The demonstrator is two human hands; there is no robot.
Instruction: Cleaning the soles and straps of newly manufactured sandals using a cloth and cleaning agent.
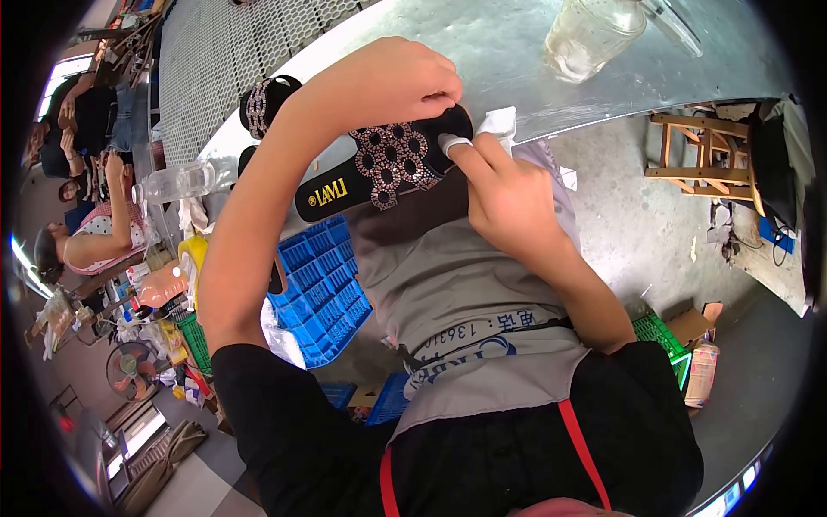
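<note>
Workshop interior: a metal table [508, 65] extends beyond the sandal [396, 159], the reference for all positions below. Sandal location: held at the near table edge, in front of the grey apron [465, 276], heel end to the left, toe end to the right. Sandal form: black insole, jewelled strap.

Left hand [409, 77]: reaches across above the sandal, fingers curled, pinching its toe end; exact fingertip contact is hidden. Right hand [514, 194]: at the right of the sandal, fingers bent around a white cloth [501, 127]; the index finger, covered in white at the tip, touches the insole near the toe.

Second sandal [257, 110]: beyond and left of the sandal, just beside the left forearm. Mesh surface [224, 43]: farther beyond. Clear bottle [179, 183]: left of the sandal. Jar [594, 39]: beyond the sandal, to the right. Blue crate [323, 289]: below the sandal, to the left. Wooden stool [702, 159]: right of the sandal, well apart. Co-workers [110, 228]: far left of the sandal.
</note>
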